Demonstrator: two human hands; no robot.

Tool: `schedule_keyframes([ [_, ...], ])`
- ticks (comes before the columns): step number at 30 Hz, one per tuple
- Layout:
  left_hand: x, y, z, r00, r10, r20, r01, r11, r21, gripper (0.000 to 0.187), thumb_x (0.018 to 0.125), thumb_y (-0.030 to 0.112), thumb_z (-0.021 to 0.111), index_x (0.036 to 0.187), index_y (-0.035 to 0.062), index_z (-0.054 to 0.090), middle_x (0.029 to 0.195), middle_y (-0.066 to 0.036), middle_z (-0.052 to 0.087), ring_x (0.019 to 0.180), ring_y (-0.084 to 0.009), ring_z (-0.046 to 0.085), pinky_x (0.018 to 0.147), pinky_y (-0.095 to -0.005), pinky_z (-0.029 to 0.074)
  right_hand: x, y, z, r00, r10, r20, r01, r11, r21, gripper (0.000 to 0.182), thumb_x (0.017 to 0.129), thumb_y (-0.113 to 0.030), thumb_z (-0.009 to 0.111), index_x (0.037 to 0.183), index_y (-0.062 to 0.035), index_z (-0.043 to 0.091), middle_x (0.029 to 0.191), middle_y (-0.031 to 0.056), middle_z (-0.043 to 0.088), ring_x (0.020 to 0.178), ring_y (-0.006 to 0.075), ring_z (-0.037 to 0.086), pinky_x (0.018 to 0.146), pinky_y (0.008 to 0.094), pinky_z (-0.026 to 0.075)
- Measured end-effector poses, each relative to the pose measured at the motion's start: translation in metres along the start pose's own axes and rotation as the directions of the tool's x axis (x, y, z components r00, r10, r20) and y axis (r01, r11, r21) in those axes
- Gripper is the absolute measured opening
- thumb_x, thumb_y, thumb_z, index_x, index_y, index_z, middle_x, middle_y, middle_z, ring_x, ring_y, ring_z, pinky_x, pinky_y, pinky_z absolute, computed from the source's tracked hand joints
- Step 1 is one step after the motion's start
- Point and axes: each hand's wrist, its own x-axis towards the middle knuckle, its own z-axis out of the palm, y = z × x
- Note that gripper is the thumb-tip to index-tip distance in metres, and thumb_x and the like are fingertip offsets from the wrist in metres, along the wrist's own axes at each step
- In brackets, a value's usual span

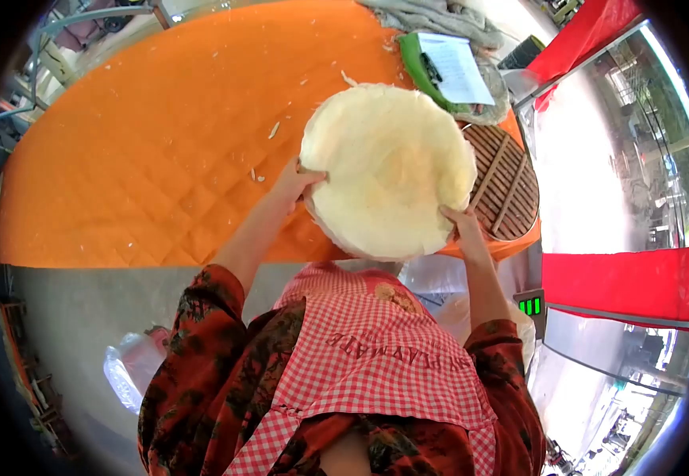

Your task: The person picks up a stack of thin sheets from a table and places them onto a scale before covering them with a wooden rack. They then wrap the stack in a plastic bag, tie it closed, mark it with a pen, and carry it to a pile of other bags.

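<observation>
A large round, pale cream sheet (388,170) with a ragged edge is held up over the right part of the orange-covered table (146,143). My left hand (301,184) grips its left edge, thumb on top and the other fingers mostly hidden beneath. On the lower right edge, my right hand (459,224) pinches the sheet in the same way. A brown slatted round rack (503,182) lies just right of the sheet, partly covered by it.
Behind the rack, a green item (420,67) lies under a white paper (456,70) with a dark pen-like object. A grey cloth (448,20) is at the back edge. Small pale scraps dot the orange cover. Clear plastic (132,369) hangs or lies low on the left.
</observation>
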Motion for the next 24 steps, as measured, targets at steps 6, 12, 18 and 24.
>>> schedule_keyframes([
  [6, -0.009, -0.001, 0.013, 0.987, -0.042, -0.157, 0.049, 0.998, 0.044, 0.068, 0.079, 0.019, 0.073, 0.136, 0.0041, 0.038, 0.118, -0.01, 0.058, 0.105, -0.0215, 0.058, 0.08, -0.0359, 0.05, 0.001, -0.002, -0.011, 0.981, -0.058, -0.187, 0.006, 0.964, -0.267, 0.058, 0.073, -0.011, 0.078, 0.124, -0.0016, 0.052, 0.112, 0.0104, 0.063, 0.1, 0.0234, 0.062, 0.084, 0.0355, 0.052],
  [12, -0.023, -0.051, -0.004, 0.974, 0.146, -0.175, -0.187, 0.951, -0.247, 0.03, 0.093, 0.024, 0.059, 0.118, 0.0088, 0.053, 0.104, -0.004, 0.062, 0.092, -0.0164, 0.058, 0.075, -0.0323, 0.047, -0.068, -0.026, 0.058, 0.783, -0.594, 0.186, 0.508, 0.438, -0.742, 0.085, 0.068, -0.03, 0.081, 0.137, -0.0051, 0.039, 0.139, 0.0156, 0.042, 0.129, 0.0364, 0.039, 0.105, 0.0457, 0.034],
  [18, -0.06, -0.071, 0.006, 0.937, 0.152, -0.316, -0.264, 0.898, -0.353, 0.02, 0.094, 0.024, 0.057, 0.106, 0.008, 0.057, 0.097, -0.004, 0.063, 0.088, -0.0149, 0.059, 0.074, -0.0331, 0.05, -0.075, -0.004, 0.111, 0.67, -0.357, 0.651, 0.657, -0.124, -0.743, 0.079, 0.07, -0.036, 0.076, 0.137, -0.0116, 0.042, 0.142, 0.0134, 0.038, 0.135, 0.0329, 0.031, 0.107, 0.0547, 0.027],
  [24, -0.093, -0.082, -0.008, 0.985, 0.114, -0.129, -0.156, 0.909, -0.387, 0.018, 0.095, 0.021, 0.056, 0.105, 0.0057, 0.057, 0.091, -0.006, 0.064, 0.076, -0.0152, 0.061, 0.067, -0.0293, 0.05, -0.064, -0.042, 0.108, 0.753, -0.157, 0.639, 0.658, 0.179, -0.731, 0.075, 0.072, -0.034, 0.075, 0.136, -0.011, 0.044, 0.142, 0.0115, 0.041, 0.129, 0.0309, 0.041, 0.105, 0.0423, 0.036],
])
